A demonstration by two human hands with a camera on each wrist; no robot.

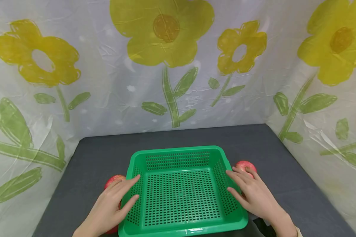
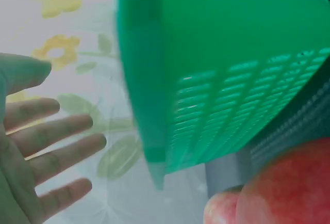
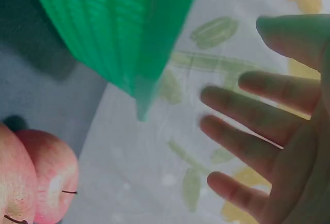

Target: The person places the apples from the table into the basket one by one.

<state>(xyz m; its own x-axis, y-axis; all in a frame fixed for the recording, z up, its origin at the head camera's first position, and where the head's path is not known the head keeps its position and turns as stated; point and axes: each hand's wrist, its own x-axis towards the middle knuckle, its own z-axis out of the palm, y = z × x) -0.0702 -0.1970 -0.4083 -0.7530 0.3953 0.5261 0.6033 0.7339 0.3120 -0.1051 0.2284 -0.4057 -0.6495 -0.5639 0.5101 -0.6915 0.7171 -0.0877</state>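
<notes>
A green plastic basket (image 1: 181, 194) with perforated walls and floor stands on the dark table, with nothing in it. Beside its left wall is my left hand (image 1: 111, 202), fingers spread and straight, holding nothing. My right hand (image 1: 252, 189) hovers at the right wall, its fingers likewise extended. Red apples lie outside the basket on both sides: one apple (image 1: 115, 180) partly behind the left hand, another apple (image 1: 245, 167) just beyond the right fingers. Both wrist views show a gap between hand and basket. The right wrist view has two apples (image 3: 55, 177) close together.
The dark grey table (image 1: 112, 149) reaches back to a white curtain (image 1: 118, 82) printed with yellow flowers, which also hangs along both sides. A black object (image 1: 262, 227) lies near the right wrist, too hidden to identify.
</notes>
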